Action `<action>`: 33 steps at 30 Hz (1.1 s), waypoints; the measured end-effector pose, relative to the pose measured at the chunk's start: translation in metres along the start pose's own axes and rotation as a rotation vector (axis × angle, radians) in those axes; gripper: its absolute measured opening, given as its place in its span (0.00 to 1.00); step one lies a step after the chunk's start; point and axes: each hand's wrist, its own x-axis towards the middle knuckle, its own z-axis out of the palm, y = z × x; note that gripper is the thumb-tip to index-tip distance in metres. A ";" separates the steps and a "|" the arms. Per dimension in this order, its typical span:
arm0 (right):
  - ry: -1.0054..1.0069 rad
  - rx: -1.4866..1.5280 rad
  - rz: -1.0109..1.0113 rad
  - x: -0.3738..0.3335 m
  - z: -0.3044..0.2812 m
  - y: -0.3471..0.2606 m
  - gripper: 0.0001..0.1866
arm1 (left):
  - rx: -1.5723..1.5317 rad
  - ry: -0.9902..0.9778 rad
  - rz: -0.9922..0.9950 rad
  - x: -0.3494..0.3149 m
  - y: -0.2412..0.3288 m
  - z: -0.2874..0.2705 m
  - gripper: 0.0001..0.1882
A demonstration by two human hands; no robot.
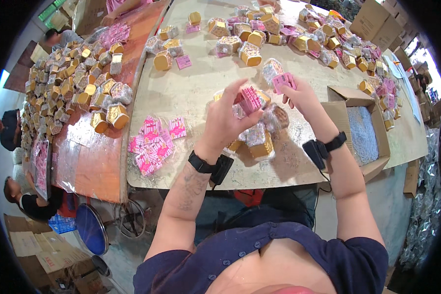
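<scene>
My left hand (230, 115) is closed round a small stack of pink printed cards (250, 101), held above the table. To its right, my right hand (299, 95) pinches a single pink card (283, 82) between thumb and fingers. Beneath and between both hands lie several gold-based boxes in clear wrap (259, 142), partly hidden by the hands. Another wrapped box (272, 70) stands just beyond the right hand's card. A loose pile of pink-and-white cards (153, 144) rests on the table left of my left wrist.
An open carton (362, 132) with pale blue shredded filler stands at the right. More wrapped gold boxes (250, 53) with pink cards cover the table's far side. Many others crowd the reddish-brown table (83, 171) at left, where other people are near.
</scene>
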 end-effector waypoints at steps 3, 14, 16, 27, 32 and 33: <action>-0.019 0.144 0.011 -0.035 0.014 -0.039 0.14 | 0.042 0.012 -0.011 0.000 0.006 -0.003 0.29; -0.320 0.332 -0.044 -0.076 0.030 -0.066 0.24 | 0.104 -0.036 0.206 0.001 0.009 -0.002 0.33; -0.335 0.379 0.004 -0.076 0.027 -0.068 0.24 | 0.104 -0.064 0.197 0.000 0.009 -0.002 0.32; -0.427 0.564 0.102 -0.070 0.017 -0.062 0.29 | 0.024 -0.133 0.277 -0.003 0.009 -0.001 0.30; -0.491 0.438 0.138 -0.069 0.010 -0.072 0.31 | -0.090 -0.205 0.220 -0.003 0.013 -0.001 0.33; -0.489 0.438 0.137 -0.069 0.011 -0.070 0.31 | -0.079 -0.225 0.188 -0.003 0.015 -0.001 0.34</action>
